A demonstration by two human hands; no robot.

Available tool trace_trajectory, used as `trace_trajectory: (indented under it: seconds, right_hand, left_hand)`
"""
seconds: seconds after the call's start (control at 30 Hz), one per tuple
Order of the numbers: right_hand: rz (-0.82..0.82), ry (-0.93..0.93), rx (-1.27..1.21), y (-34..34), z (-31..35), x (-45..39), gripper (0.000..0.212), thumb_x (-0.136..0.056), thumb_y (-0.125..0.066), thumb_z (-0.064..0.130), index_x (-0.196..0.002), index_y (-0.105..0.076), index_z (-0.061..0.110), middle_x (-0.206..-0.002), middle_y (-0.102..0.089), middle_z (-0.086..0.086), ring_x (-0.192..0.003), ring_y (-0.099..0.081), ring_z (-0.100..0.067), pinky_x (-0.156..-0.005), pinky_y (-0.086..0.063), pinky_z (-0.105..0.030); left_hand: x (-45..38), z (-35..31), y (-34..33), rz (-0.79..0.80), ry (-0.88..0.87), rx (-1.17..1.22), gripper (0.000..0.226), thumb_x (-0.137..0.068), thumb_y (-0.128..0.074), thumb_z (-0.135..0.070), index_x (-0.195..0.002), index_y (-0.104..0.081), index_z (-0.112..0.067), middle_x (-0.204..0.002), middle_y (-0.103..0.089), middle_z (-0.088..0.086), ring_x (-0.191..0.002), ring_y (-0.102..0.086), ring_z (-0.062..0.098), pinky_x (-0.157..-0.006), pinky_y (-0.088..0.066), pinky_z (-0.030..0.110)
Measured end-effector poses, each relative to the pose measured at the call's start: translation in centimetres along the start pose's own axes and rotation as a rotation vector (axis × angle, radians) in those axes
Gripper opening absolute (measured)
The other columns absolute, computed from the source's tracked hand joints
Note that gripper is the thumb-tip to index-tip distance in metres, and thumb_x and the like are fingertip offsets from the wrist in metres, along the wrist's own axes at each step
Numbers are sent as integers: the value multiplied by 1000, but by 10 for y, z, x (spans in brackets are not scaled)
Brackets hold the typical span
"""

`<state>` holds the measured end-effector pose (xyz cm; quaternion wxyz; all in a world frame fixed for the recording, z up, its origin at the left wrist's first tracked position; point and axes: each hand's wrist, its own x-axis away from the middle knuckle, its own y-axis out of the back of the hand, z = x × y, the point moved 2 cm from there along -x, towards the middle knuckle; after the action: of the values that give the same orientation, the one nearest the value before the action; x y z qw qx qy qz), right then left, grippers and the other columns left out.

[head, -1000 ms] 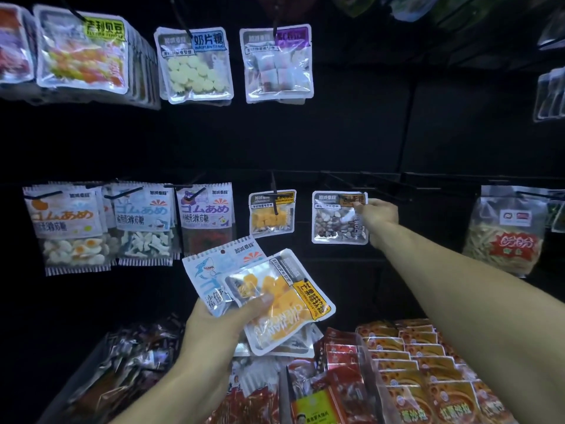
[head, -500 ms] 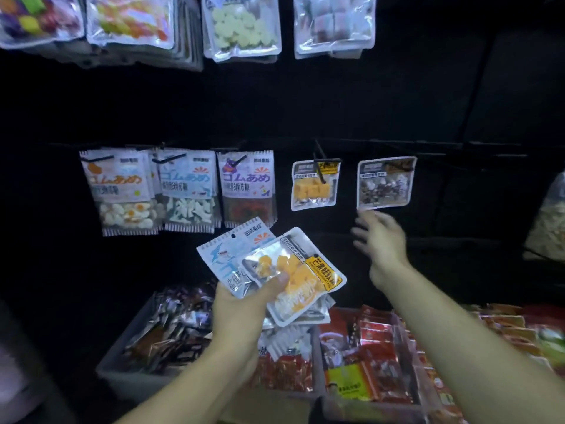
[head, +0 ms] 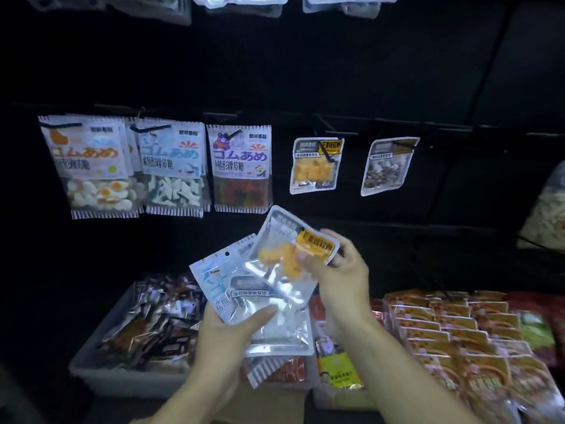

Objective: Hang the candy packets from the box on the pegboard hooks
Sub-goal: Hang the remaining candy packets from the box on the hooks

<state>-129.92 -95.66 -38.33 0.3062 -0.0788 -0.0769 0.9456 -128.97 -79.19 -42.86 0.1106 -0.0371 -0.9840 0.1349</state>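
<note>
My left hand (head: 227, 332) grips a fanned stack of candy packets (head: 244, 289), with a blue shark packet (head: 214, 276) at the left of the fan. My right hand (head: 339, 267) pinches the top packet of orange candy (head: 293, 249) by its yellow-labelled end. On the black pegboard (head: 305, 71) above, an orange candy packet (head: 316, 165) and a dark mixed-candy packet (head: 388, 166) each hang from a hook. Further left hang three larger gummy packets (head: 171, 166).
A grey bin (head: 122, 374) of dark wrapped snacks sits lower left. Rows of red and orange packets (head: 452, 338) fill the lower right. A large pale bag (head: 547, 209) hangs at the right edge. More packets (head: 241, 1) hang along the top.
My right hand left the hung dark packet, came down and took hold of the orange packet on top of the stack. The view tilted downward.
</note>
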Motion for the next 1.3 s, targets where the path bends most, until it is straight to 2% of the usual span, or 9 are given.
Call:
trace_trajectory:
  seconds: [0.2,0.27,0.4,0.7,0.87,1.07,1.13,1.23,1.3]
  right_hand:
    - [-36,230,-160,10,58,-52,22,-94,-73,1,-113,-72,12,-101,-81,-2,-100,-76,-19,-98,-60,-39]
    - [-49,284,-107,10,72,-67,25,-96,-72,2,-120,-71,10,-105,-81,-1,-103,-76,-18,-99,-60,-39]
    - [-102,323,16,9,79,-76,34,-97,-72,6,-130,-69,15,-110,-79,3,-94,-77,-7,-70,-60,-17]
    - [-149,364,119,12,72,-90,28,-96,-75,10,-119,-73,26,-100,-79,13,-94,-76,-6,-87,-60,-25]
    - [-196,345,285,1,72,-129,13,-96,-75,27,-106,-70,34,-94,-76,11,-88,-73,-7,-75,-57,-27]
    - [-266,316,551,-10,76,-179,16,-96,-69,41,-109,-70,30,-80,-70,8,-65,-62,-15,-62,-48,-34]
    - [-280,300,523,-13,71,-184,25,-97,-70,37,-120,-71,27,-92,-74,5,-75,-67,-17,-66,-53,-35]
    - [-315,233,222,-12,55,-158,50,-95,-76,33,-142,-61,25,-139,-65,2,-126,-61,-19,-105,-51,-38]
    - [-266,157,109,-11,41,-117,50,-94,-78,35,-139,-60,25,-140,-62,3,-125,-59,-17,-101,-48,-33]
  left_hand:
    - [-1,-27,-14,125,-134,48,62,-76,-90,-5,-112,-49,-34,-100,-58,-24,-89,-55,-4,-102,-44,40]
    - [-3,-32,-15,128,-144,35,60,-73,-92,-6,-110,-56,-37,-106,-69,-18,-95,-65,1,-103,-48,42]
    - [-3,-35,-15,138,-123,33,62,-70,-94,-12,-108,-57,-44,-106,-72,-14,-99,-69,11,-103,-53,55]
    - [1,-37,-15,137,-98,36,59,-71,-93,-12,-108,-53,-35,-104,-67,-12,-99,-67,18,-105,-54,62]
    - [-1,-33,-11,121,-96,46,55,-73,-92,-11,-103,-56,-41,-106,-69,-10,-93,-67,17,-70,-54,37]
    - [-3,-34,-7,168,-136,88,60,-75,-88,1,-95,-49,-41,-91,-58,-21,-78,-55,-2,-70,-42,21]
    - [-4,-36,-5,136,-127,74,59,-75,-88,1,-98,-53,-41,-87,-67,-16,-74,-64,2,-63,-49,22]
    - [-6,-36,2,110,-109,79,57,-73,-90,-6,-114,-62,-33,-92,-82,-10,-80,-80,12,-62,-62,32]
    - [-5,-36,8,104,-113,90,61,-72,-92,-9,-121,-62,-30,-102,-83,-8,-91,-81,18,-76,-63,39]
